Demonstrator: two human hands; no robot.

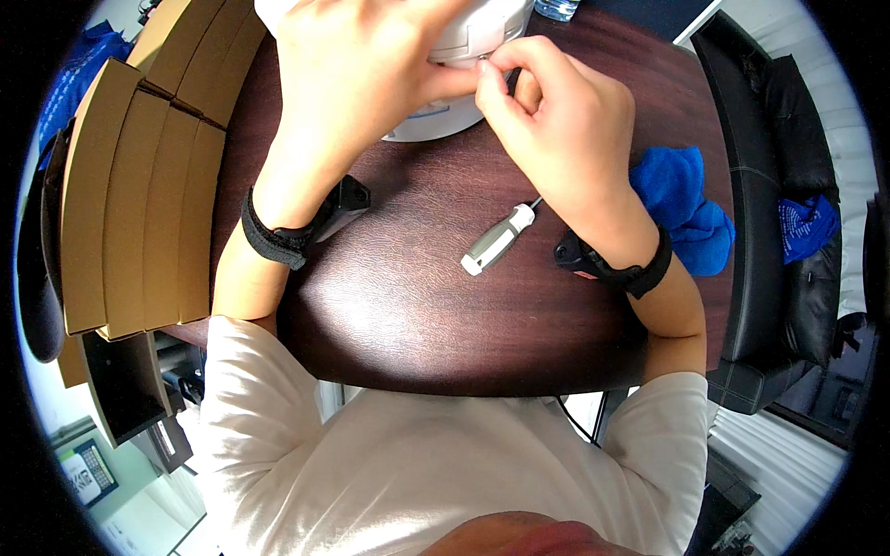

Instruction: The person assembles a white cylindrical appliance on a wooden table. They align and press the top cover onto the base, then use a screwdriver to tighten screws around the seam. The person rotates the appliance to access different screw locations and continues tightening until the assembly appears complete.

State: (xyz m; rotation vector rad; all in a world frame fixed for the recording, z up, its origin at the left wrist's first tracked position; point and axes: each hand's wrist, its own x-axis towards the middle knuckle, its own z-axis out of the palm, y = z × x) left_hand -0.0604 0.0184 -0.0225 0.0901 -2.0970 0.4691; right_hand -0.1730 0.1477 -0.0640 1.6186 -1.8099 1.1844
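A white rounded device with a broad base stands at the far edge of the view, its top cut off. My left hand lies against its left side and holds it, thumb stretched right along its front; the other fingertips are partly out of view. At the thumb's tip, my right hand is closed in a pinch, thumb against forefinger, close to the device. A tiny shiny spot shows between those fingertips, too small to name. Just below the right hand, a screwdriver with a grey and white handle lies on the table.
Several brown cardboard boxes line the left side of the dark wooden table. A blue cloth lies beside my right wrist. A clear container stands behind the device. Beyond the table's right edge is a black sofa.
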